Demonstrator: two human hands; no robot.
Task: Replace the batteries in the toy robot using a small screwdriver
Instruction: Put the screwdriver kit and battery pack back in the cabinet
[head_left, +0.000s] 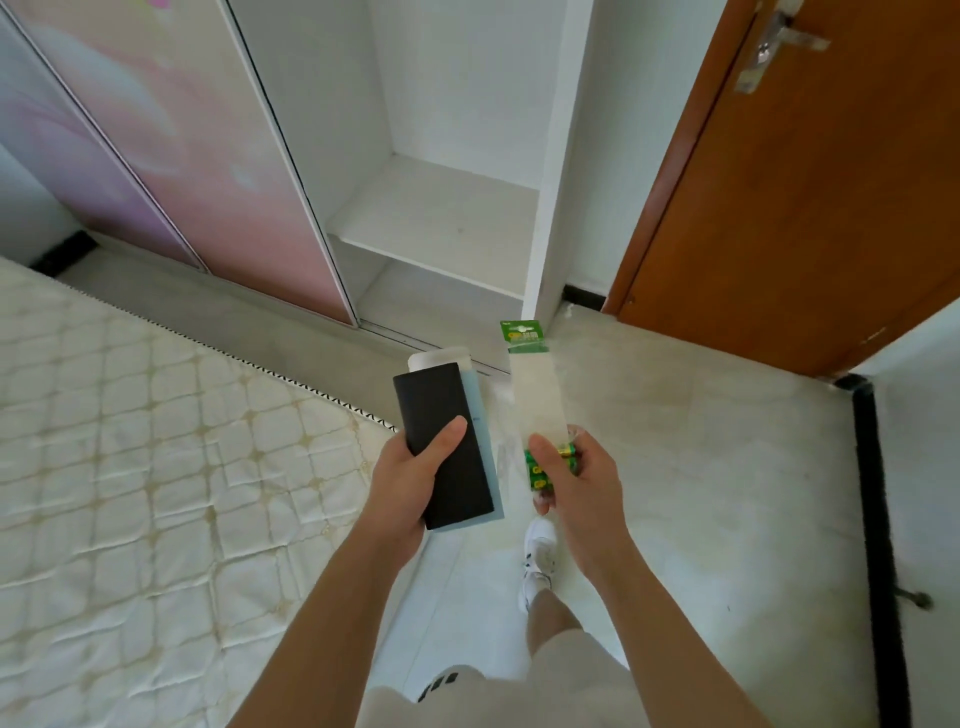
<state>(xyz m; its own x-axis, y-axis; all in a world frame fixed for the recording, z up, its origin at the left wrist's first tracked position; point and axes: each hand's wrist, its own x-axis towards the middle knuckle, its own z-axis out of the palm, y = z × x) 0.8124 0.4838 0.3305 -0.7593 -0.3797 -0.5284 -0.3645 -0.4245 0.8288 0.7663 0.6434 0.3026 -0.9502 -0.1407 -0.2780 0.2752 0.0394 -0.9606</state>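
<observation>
Two bare forearms reach forward from the bottom edge, over pale shorts and one white shoe planted on the floor.

The left hand carries a flat black case, held lengthwise and pointing away from the person. Its grip is clamped on the case: the thumb lies across the top face and the palm cups the near left edge. The other fingers are hidden below. Stacked directly under the case is a pale blue box, which shows as a strip along the case's right side, with a white rounded end sticking out past the far edge. What either one holds cannot be told.

The right hand holds a battery pack, a long clear sleeve topped by a green card. The grip is clamped on its lower end, with the thumb pressed over the front and the fingers curled behind. Green batteries sit at that lower end, partly covered by the thumb, and the rest of the sleeve stands up and away from the hand. Case and pack are just beside each other, apart.

A quilted mattress fills the left. Ahead stands a wardrobe with a pink sliding panel and open white shelves. A brown door is at the right.
</observation>
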